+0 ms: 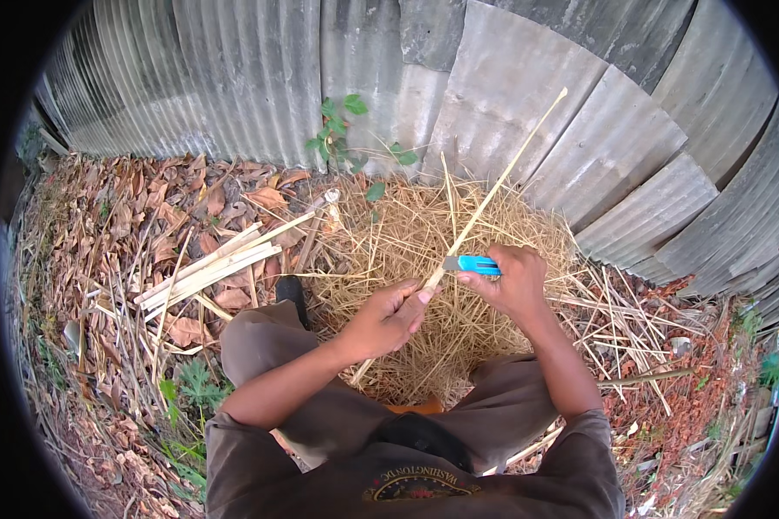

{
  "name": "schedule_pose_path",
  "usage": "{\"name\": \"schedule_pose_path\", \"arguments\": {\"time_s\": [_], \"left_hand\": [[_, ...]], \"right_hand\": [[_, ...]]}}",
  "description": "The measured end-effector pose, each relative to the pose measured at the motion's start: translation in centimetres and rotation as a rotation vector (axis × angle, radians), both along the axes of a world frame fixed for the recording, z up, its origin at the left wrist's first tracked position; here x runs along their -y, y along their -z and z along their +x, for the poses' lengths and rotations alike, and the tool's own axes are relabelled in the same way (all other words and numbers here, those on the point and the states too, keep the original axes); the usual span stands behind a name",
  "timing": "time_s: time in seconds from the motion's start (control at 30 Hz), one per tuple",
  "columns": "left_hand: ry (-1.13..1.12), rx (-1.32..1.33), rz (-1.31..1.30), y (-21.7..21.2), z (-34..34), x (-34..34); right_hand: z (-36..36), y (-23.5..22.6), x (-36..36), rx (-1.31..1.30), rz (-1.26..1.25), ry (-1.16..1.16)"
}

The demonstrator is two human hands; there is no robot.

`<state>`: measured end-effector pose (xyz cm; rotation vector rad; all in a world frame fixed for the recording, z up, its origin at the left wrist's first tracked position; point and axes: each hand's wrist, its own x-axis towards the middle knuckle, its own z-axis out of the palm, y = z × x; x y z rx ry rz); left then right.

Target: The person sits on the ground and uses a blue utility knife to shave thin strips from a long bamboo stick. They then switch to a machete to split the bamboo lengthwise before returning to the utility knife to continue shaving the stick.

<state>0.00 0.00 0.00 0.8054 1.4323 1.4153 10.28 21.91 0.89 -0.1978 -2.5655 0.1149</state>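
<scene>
A corrugated metal fence (234, 78) backs a mound of straw-coloured shavings (459, 329), with a bundle of split bamboo strips (208, 270) lying on dry brown leaves (121, 208) to the left and a small green plant (337, 130) at the fence's foot.

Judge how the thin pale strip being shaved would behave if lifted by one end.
The strip looks long and very slim, so probably light and springy. It holds nearly straight above the left hand, suggesting some stiffness. Thin as it is, it might snap under the knife.
</scene>
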Motion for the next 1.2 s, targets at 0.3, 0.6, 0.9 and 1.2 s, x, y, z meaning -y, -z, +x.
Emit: {"name": "schedule_pose_path", "arguments": {"time_s": [0.3, 0.6, 0.9, 1.2], "left_hand": [[-0.063, 0.060, -0.023, 0.3, -0.1, -0.5], [-0.085, 0.037, -0.019, -0.1, 0.1, -0.2], [-0.125, -0.175, 0.049, 0.0, -0.1, 0.4], [-0.134, -0.189, -0.038, 0.9, -0.2, 0.8]], "right_hand": [[-2.0, 1.3, -0.9, 0.020, -0.074, -0.036], [-1.7, 0.6, -0.2, -0.028, -0.020, 0.014], [-3.0, 1.0, -0.2, -0.125, 0.079, -0.024], [-4.7, 5.0, -4.3, -0.117, 0.078, 0.114]]}}
